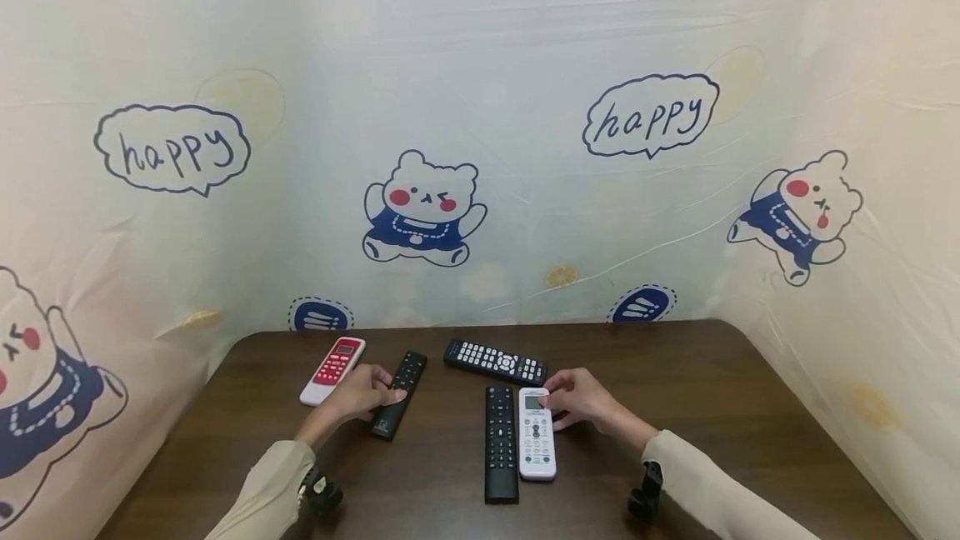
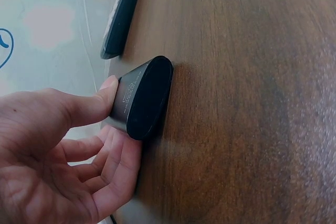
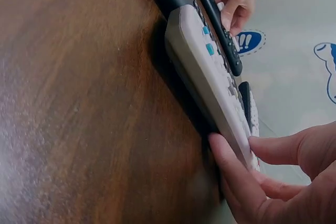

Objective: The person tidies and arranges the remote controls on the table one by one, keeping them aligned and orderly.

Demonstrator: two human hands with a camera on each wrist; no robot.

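My left hand [image 1: 384, 397] pinches the near part of a small black remote [image 1: 401, 386] lying on the table; in the left wrist view the thumb [image 2: 100, 103] is on top and the fingers are curled under its rounded end [image 2: 144, 98]. My right hand [image 1: 553, 401] pinches the far end of a white remote [image 1: 537, 436], thumb [image 3: 278, 142] on its face and a finger [image 3: 231, 169] along its edge. A long black remote [image 1: 501, 442] lies right beside the white one, on its left.
A red and white remote [image 1: 333, 369] lies left of my left hand. A black remote with white buttons [image 1: 495, 361] lies crosswise behind both hands. The brown table [image 1: 712, 382] is walled by a printed plastic sheet [image 1: 480, 148] on three sides.
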